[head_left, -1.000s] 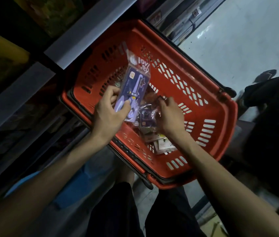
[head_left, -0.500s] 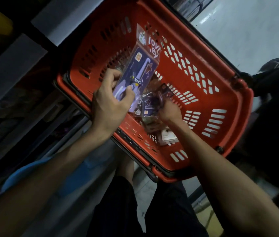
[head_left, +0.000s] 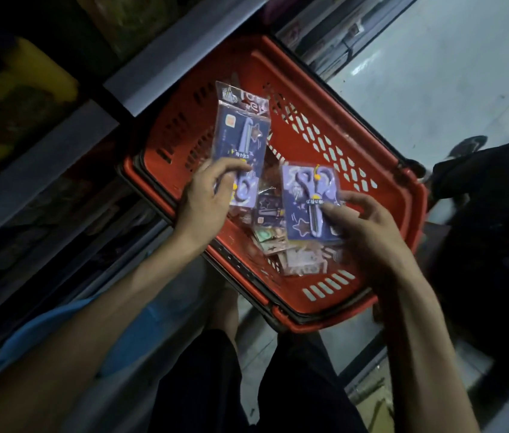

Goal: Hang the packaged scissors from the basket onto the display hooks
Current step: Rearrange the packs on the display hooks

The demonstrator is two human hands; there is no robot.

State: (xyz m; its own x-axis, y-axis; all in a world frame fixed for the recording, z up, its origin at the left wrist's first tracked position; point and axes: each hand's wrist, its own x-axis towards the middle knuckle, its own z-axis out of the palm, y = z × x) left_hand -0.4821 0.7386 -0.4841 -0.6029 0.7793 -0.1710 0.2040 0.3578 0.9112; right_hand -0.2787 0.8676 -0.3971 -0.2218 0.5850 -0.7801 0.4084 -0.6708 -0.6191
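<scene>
A second scissors pack comes up out of the basket.

The purple carded pack of scissors in clear plastic [head_left: 307, 198], which the right hand [head_left: 365, 229] was digging for half a second ago, is now lifted above the heap, pinched between thumb and fingers. Left of it, the left hand [head_left: 203, 201] keeps its grip on the matching purple scissors pack [head_left: 242, 135]. Both hover over the red plastic slotted basket [head_left: 403, 201], where more loose packets [head_left: 278, 245] remain. No hooks are in view, so hanging probably comes next.
</scene>
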